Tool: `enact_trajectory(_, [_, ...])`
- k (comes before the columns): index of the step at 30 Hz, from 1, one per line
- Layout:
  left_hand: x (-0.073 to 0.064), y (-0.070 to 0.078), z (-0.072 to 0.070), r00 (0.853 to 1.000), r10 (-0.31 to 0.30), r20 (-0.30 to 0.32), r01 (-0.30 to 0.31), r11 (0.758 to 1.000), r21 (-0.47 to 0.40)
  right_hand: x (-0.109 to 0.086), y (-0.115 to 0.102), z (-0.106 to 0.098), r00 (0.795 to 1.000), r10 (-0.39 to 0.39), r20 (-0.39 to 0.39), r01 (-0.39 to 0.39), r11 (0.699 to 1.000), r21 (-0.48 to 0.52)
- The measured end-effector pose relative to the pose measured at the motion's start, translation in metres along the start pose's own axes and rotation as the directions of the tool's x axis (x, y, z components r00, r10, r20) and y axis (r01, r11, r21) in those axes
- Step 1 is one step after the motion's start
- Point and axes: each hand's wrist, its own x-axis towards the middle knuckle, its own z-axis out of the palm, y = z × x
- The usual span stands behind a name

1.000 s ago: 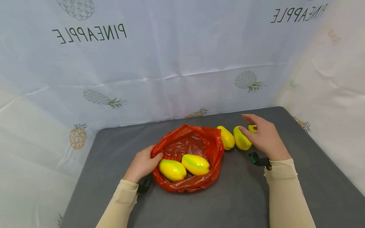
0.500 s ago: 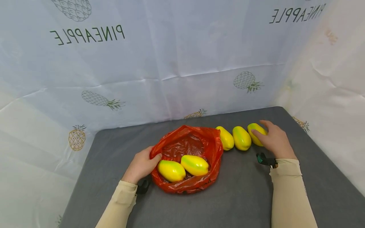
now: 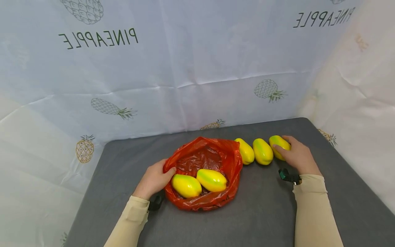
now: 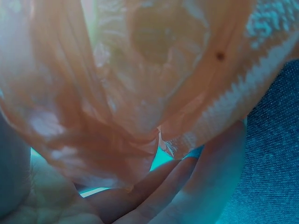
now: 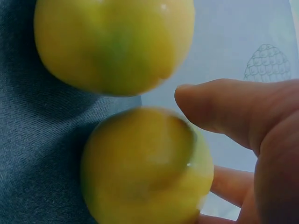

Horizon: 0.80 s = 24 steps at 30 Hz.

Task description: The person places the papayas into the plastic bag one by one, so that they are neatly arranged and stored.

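An orange-red plastic bag (image 3: pixel 216 199) sits with its mouth wide, two yellow-green, mango-like fruits (image 3: pixel 186 186) inside. My left hand (image 3: pixel 155 178) pinches the bag's left rim, thumb inside and fingers outside. In the left wrist view, the thin bag (image 4: pixel 131 102) covers much of that hand. To the right of the bag lie three more such fruits in a row. My right hand (image 3: pixel 297 154) holds the rightmost fruit (image 3: pixel 279 145), thumb on the near left side and fingers behind it. Seen from the right wrist, that fruit (image 5: pixel 145 172) lies below its neighbour (image 5: pixel 114 44).
On the grey tabletop (image 3: pixel 247 219), the middle fruit (image 3: pixel 263 151) and the left fruit (image 3: pixel 246 151) stand close together, the latter partly behind the bag. A white curtain (image 3: pixel 185 58) printed with pineapples hangs along the back and sides.
My right hand has moved right, passing over the middle fruit to the rightmost one, and its fingers have come round it. My left hand and the bag have stayed put.
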Motion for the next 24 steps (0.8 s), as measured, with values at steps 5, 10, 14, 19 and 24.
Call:
enact_trajectory(5, [-0.0004, -0.0023, 0.0008, 1.000, 0.010, -0.014, -0.010, 1.000, 0.004, 0.0004, -0.0003, 0.0012, 1.000, 0.003, -0.003, -0.003, 1.000, 0.007])
enact_trajectory(10, [0.0000, -0.0035, 0.0009, 0.999, 0.032, -0.030, -0.032, 0.999, 0.015, 0.0002, -0.0017, 0.0005, 1.000, -0.003, -0.015, 0.003, 1.000, 0.007])
enact_trajectory(14, [0.0001, -0.0031, 0.0005, 0.999, 0.034, -0.029, -0.033, 0.999, 0.014, 0.0000, -0.0014, 0.0005, 1.000, -0.008, -0.018, 0.008, 1.000, 0.003])
enact_trajectory(19, [0.0009, -0.0035, 0.0011, 0.999, 0.033, -0.025, -0.033, 0.999, 0.014, -0.0008, 0.0009, 0.0013, 0.999, -0.009, -0.043, 0.009, 1.000, 0.003])
enact_trajectory(24, [0.0015, -0.0034, 0.0017, 0.999, 0.034, -0.024, -0.034, 0.999, 0.007, -0.0034, 0.0002, -0.0003, 0.997, -0.006, -0.074, 0.007, 1.000, 0.007])
